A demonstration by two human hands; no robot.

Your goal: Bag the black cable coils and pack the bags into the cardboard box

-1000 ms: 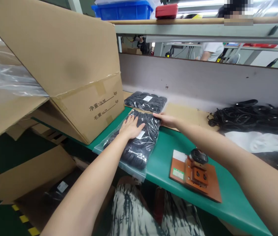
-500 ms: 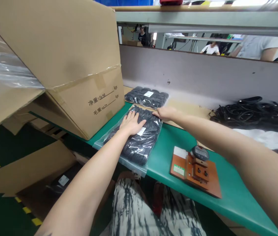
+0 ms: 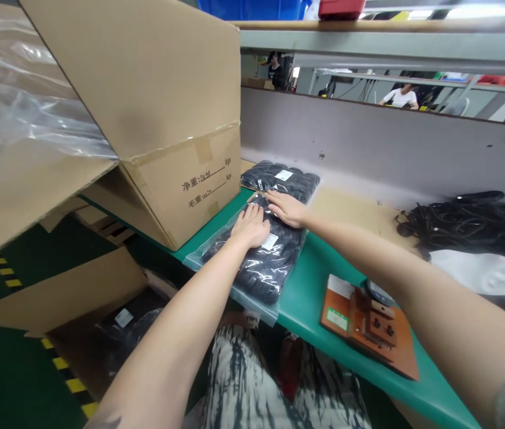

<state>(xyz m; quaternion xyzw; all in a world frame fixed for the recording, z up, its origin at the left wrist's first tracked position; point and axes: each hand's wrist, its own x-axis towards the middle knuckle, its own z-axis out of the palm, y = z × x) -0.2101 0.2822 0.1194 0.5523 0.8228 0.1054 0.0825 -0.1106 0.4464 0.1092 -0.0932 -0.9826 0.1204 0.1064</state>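
A clear plastic bag [image 3: 259, 277] packed with black coiled cables lies flat on the green table, with a small white label [image 3: 270, 241] on it. My left hand [image 3: 251, 226] rests on the bag's upper left part, fingers stretched out and palm down. Beside it, my right hand [image 3: 287, 208] lies flat across the bag's far end, its fingers extended to the left. Neither hand grips anything. Just beyond the fingertips sits a second bag of black cables [image 3: 299, 182], also labelled.
A large cardboard box [image 3: 181, 179] with handwriting stands at the left. An orange-brown fixture with a dial gauge [image 3: 375, 325] lies on the green table [image 3: 306, 298] at the right. Loose black cables [image 3: 476, 223] are heaped behind. Below left, an open carton [image 3: 96, 292] holds a labelled bag.
My right hand has moved from the bag's far right corner leftward onto its top, closer to my left hand, and its fingers have flattened. The camera view has shifted slightly.
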